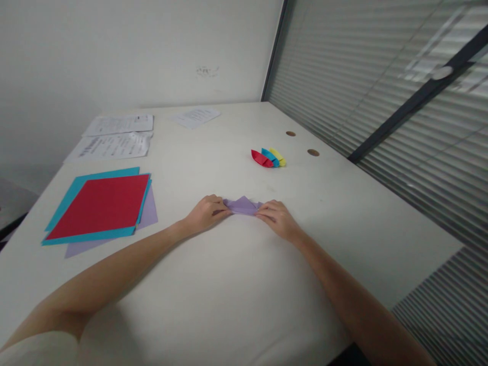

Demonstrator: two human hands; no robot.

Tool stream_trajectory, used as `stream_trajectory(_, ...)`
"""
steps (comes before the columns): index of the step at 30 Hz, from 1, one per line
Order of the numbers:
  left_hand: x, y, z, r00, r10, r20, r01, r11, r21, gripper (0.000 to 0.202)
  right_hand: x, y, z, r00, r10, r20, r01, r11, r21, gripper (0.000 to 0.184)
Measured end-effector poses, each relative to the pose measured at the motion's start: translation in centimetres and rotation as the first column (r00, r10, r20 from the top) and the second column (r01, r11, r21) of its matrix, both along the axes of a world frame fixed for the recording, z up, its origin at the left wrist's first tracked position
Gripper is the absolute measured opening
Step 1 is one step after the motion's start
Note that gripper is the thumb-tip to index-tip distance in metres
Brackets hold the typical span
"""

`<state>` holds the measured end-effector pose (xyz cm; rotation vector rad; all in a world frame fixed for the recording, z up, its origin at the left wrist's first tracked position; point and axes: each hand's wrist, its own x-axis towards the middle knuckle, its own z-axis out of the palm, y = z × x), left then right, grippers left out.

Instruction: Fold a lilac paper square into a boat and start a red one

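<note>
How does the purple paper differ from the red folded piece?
The purple paper is pinched at its ends by the left hand and right hand; the red folded piece lies untouched on the table. The purple paper shows a central peak; the red folded piece tapers to a point. Both are folded.

left sleeve (41,349): whitish, short, with a round edge | left arm (125,267): bare | right arm (343,284): bare | left hand (207,212): bare | right hand (279,219): bare
</note>
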<state>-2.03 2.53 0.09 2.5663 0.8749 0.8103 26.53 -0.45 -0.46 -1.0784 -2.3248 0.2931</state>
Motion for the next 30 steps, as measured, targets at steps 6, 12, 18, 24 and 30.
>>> stream_trajectory(6, 0.1, -0.1, 0.0, 0.99, 0.127, -0.067, -0.131, 0.989, -0.064, 0.029, -0.3, 0.6, -0.8, 0.992, -0.128, -0.023, 0.124, 0.984, -0.127, 0.03)
stream_trajectory(12, 0.7, -0.5, 0.3, 0.976, 0.213, -0.034, -0.216, 0.953, -0.211, 0.021, -0.3, 0.7, -0.8, 0.982, -0.182, 0.044, 0.187, 0.966, -0.177, 0.026)
stream_trajectory(18, 0.9, -0.6, 0.3, 0.975, 0.222, 0.002, -0.213, 0.939, -0.271, 0.022, -0.7, 0.6, -0.3, 0.962, -0.27, -0.042, 0.245, 0.919, -0.311, 0.017)
stream_trajectory(24, 1.0, -0.5, 0.5, 0.934, 0.335, -0.124, -0.355, 0.911, -0.21, 0.024, -1.2, 0.6, -0.4, 0.927, -0.35, -0.131, 0.292, 0.898, -0.329, 0.024)
stream_trajectory(30, 1.3, -0.6, 1.0, 0.945, 0.275, -0.179, -0.304, 0.939, -0.163, 0.02, -1.7, 0.6, 0.1, 0.925, -0.377, -0.038, 0.345, 0.879, -0.328, 0.014)
